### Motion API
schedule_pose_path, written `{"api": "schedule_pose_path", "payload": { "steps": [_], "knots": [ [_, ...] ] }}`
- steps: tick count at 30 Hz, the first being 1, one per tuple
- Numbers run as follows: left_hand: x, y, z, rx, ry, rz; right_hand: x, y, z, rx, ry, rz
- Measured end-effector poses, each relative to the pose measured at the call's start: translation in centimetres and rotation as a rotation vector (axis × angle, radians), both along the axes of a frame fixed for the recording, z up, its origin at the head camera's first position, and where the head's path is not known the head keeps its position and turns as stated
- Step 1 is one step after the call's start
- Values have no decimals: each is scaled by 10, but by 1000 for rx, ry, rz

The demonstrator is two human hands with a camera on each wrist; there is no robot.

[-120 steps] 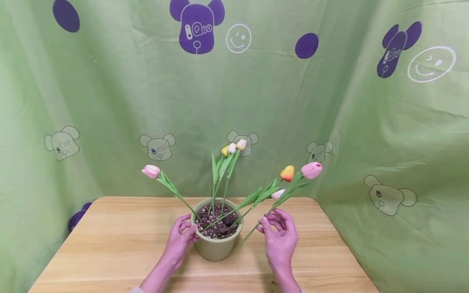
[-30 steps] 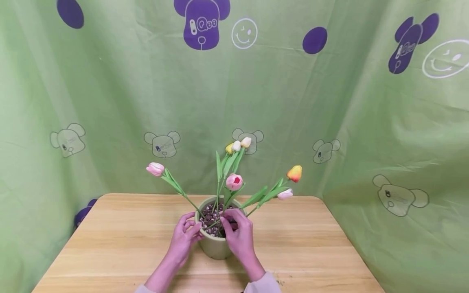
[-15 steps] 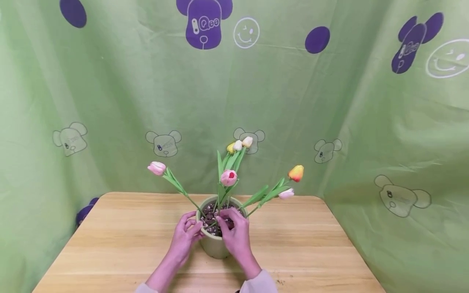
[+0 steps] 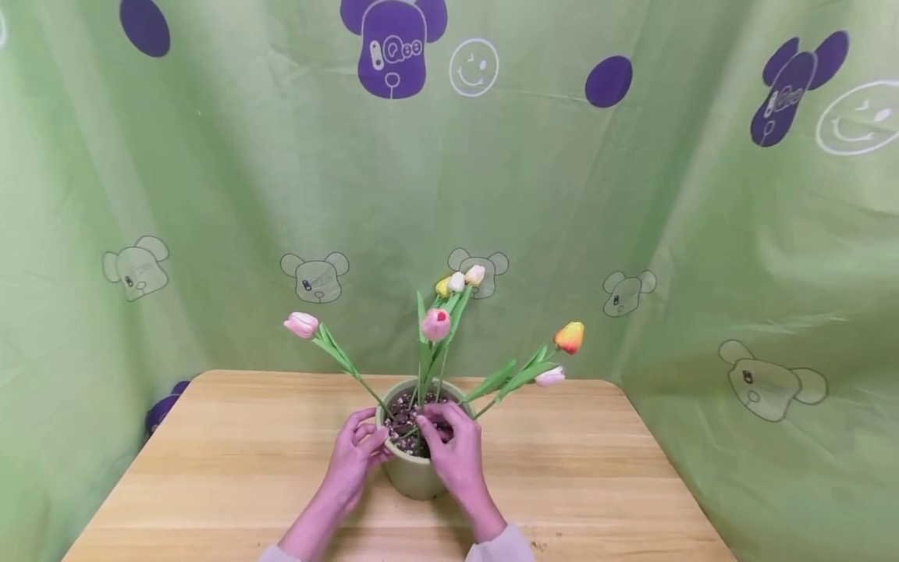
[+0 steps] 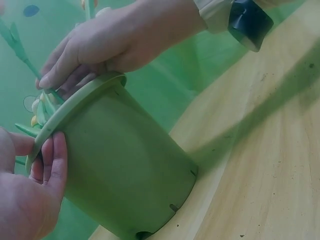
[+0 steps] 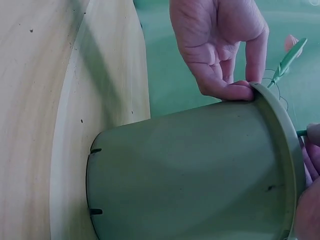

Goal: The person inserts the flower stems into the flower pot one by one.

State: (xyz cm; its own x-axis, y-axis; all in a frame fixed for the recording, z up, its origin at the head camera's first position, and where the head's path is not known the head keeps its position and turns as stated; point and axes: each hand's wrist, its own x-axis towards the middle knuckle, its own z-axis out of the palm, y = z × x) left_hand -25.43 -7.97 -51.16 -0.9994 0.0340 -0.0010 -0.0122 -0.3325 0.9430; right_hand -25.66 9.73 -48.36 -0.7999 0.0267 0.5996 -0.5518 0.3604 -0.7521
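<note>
A green flowerpot filled with dark speckled soil stands on the wooden table. My left hand pinches its rim on the left side, thumb inside and fingers beneath the lip, as the left wrist view also shows. Over the soil, my right hand pinches the green stem of a pink tulip with a red centre, which stands nearly upright. The lower end of that stem is at the soil, partly hidden by the fingers.
Another pink tulip leans left out of the pot. Yellow and whitish tulips rise at the back. An orange tulip and a pale pink tulip lean right. A green patterned curtain surrounds the table.
My right hand has brought the pink tulip from right of the pot to its middle and turned it upright. Over the last second it shifted slightly left. The left hand stays on the rim.
</note>
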Motion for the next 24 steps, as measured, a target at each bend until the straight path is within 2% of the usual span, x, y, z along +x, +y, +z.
{"api": "schedule_pose_path", "payload": {
  "steps": [3, 20, 24],
  "knots": [
    [1, 0, 1, 0, -1, -4, 2, -1, 0, -31, -33, -12],
    [-1, -1, 1, 20, -7, -4, 0, 3, 1, -120, -21, 22],
    [-2, -1, 1, 16, -6, -6, 2, -1, 4, -131, -53, -14]
  ]
}}
